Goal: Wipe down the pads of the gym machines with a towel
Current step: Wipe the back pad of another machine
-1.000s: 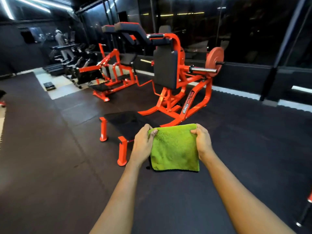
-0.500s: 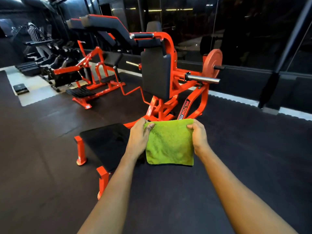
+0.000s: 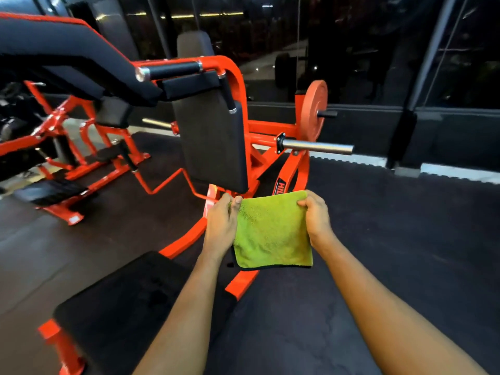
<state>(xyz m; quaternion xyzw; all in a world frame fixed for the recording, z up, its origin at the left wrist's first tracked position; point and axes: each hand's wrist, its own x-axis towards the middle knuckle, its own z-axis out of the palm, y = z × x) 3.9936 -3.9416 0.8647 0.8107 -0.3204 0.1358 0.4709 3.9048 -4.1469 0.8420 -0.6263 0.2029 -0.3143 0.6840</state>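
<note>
Head view: green towel (image 3: 273, 234) at frame centre, top corners pinched by left grip (image 3: 220, 226) and right grip (image 3: 315, 215), touching no pad. Wiping judged not yet begun; back pad (image 3: 213, 142), seat pad (image 3: 130, 301) left.

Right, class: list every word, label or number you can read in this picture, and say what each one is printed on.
"HIL": white letters on a black label on the machine's orange frame strut; the rest of the word is hidden behind the green towel.
Orange weight plate: any markings are too blurred to read.
No other text is legible.
</note>
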